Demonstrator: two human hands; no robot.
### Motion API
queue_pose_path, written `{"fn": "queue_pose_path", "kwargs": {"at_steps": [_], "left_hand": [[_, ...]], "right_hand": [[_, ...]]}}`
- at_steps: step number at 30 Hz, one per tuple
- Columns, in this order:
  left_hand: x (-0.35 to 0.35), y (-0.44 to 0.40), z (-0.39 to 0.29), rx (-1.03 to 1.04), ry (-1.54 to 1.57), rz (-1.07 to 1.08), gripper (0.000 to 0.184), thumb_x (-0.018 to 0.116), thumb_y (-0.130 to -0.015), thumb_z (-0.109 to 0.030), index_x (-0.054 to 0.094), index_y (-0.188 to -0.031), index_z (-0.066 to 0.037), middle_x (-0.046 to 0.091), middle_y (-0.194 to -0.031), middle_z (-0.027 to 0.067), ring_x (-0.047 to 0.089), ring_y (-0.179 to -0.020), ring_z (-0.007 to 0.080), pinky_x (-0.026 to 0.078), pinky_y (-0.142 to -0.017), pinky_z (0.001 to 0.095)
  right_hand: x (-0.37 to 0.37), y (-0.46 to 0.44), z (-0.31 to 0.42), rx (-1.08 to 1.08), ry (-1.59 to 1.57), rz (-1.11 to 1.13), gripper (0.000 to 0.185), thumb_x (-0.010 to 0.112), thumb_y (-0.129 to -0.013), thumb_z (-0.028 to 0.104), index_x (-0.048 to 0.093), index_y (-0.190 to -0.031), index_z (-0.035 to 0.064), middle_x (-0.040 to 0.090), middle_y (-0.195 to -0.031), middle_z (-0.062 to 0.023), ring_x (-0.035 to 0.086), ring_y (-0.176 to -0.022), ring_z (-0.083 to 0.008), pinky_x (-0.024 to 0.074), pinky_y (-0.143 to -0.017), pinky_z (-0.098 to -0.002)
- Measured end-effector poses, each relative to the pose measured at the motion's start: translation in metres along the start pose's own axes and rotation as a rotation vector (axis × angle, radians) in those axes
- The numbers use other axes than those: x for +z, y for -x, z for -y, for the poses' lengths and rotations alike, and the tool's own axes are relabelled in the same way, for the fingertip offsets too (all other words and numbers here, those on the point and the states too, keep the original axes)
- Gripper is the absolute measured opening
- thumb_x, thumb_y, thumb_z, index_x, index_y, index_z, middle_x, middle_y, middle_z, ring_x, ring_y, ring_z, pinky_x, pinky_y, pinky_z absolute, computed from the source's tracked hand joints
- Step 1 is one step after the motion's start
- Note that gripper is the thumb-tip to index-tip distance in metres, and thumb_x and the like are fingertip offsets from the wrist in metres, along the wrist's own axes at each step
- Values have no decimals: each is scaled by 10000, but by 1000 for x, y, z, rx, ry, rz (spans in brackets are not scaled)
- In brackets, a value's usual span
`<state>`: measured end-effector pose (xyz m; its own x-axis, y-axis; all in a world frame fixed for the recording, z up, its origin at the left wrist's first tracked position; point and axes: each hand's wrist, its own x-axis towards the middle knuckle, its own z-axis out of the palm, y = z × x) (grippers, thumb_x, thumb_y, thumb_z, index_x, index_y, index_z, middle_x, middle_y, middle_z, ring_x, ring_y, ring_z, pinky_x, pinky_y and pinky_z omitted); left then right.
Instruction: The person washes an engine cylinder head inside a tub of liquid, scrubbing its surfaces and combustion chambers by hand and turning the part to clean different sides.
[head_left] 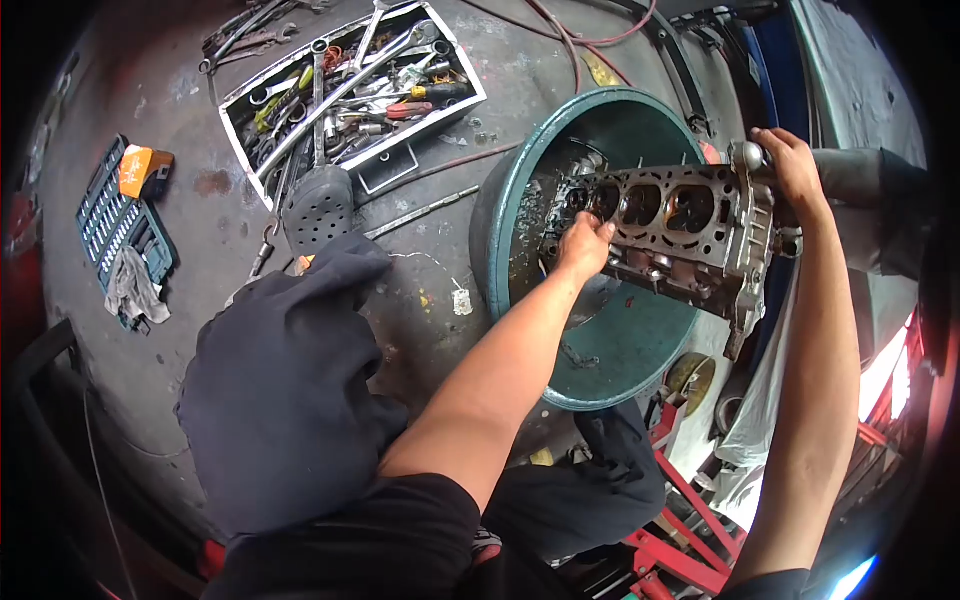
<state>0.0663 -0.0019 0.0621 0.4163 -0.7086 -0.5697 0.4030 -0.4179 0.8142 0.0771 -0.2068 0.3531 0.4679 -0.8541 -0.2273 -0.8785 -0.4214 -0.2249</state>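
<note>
A metal engine cylinder head [662, 235] lies tilted across the green round tub [485, 240], its flat face with several round chambers turned up toward me. My left hand [584, 246] is at its lower left part, fingers bent over the face near a chamber; whether they pinch anything is hidden. At the upper right end, my right hand [793, 172] is wrapped round the end of the cylinder head, with the thumb side near a round metal part. Dark wet liquid and small parts show inside the tub, below the metal.
A white-edged toolbox [473, 98] full of wrenches stands at the upper left. An open socket set [157, 243] with an orange box and a rag [135, 287] lies farther left. Red hoses [575, 50] run behind the tub; a red metal frame [690, 565] stands below right.
</note>
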Motion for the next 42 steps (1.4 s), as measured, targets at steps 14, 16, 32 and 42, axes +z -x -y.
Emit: {"fn": "queue_pose_path", "kwargs": {"at_steps": [14,16,32,42], "left_hand": [[-16,-40,2,238,-84,215,358,548,-893,-156,624,-1181,43,675,-1142,203,669,-1027,279,509,-912,347],[-5,-30,9,338,-147,148,372,524,-908,-168,614,-1221,11,655,-1187,204,640,-1109,290,494,-956,364],[0,-28,8,346,-161,103,315,494,-933,-106,654,-1188,-17,663,-1145,221,628,-1111,339,477,-971,395],[-15,-40,9,146,-212,290,532,503,-803,-101,566,-1331,-76,606,-1257,230,566,-1204,344,423,-1041,417]], "right_hand": [[-1,-4,-3,-25,80,30,473,588,-882,386,670,-1072,-39,684,-959,-145,610,-939,-190,448,-885,-322],[0,-5,-4,-73,147,-26,475,582,-880,391,670,-1075,-34,685,-955,-156,618,-929,-201,452,-883,-327],[0,2,10,-33,202,-35,477,567,-886,368,659,-1091,-52,688,-1024,-209,656,-963,-265,462,-881,-345],[2,10,16,1,205,-29,516,574,-866,389,653,-1121,-53,683,-1052,-216,647,-1011,-294,447,-925,-351]]}}
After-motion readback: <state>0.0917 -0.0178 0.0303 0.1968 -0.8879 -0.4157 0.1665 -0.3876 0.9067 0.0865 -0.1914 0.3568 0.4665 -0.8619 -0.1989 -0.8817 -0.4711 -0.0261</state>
